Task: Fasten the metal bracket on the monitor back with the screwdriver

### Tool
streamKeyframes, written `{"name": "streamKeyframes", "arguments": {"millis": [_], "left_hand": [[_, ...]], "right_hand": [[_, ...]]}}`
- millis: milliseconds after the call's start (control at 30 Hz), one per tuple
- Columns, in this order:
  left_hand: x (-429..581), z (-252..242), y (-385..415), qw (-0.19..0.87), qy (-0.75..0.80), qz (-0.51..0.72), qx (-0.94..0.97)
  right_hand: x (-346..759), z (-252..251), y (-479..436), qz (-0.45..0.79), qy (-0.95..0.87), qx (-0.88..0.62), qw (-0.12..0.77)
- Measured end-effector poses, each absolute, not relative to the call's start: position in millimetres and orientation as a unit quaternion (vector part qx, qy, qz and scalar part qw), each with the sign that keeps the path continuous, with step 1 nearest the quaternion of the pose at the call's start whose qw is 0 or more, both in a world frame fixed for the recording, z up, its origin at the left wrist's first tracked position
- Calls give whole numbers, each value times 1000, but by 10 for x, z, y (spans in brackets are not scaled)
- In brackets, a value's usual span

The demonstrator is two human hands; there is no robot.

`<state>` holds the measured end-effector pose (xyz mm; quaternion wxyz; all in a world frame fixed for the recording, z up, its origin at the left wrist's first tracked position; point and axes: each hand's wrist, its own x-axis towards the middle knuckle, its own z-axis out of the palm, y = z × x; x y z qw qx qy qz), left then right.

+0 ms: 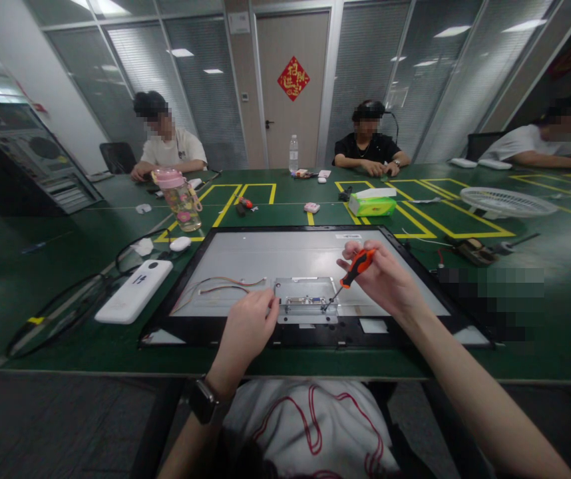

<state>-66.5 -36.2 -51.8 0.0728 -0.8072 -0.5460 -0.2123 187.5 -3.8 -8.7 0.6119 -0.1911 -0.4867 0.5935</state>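
Observation:
A flat display panel (255,249) lies back side up on the green table, with a black frame around its grey metal back. A small metal bracket (300,320) with video ports sits at the panel's near middle. My left hand (250,324) is closed at the bracket's left edge, fingertips pressed together against it. In my right hand (390,278) is an orange and black screwdriver (358,267), tilted, its tip down at the bracket's right side near the ports. Thin cables (225,287) lie loose on the panel, left of the bracket.
Left of the panel are a white power bank (134,291), a black cable loop (60,313) and a pink-lidded bottle (178,199). Beyond it stand a green tissue pack (373,205) and a water bottle (293,153). A white fan grille (508,201) lies right. Several people sit across the table.

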Motion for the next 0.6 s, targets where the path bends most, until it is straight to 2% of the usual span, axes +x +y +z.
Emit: {"name": "streamKeyframes", "arguments": {"millis": [600], "left_hand": [[-668, -508, -373, 75, -547, -208, -808]], "right_hand": [[1863, -79, -45, 589, -496, -193, 608]]}}
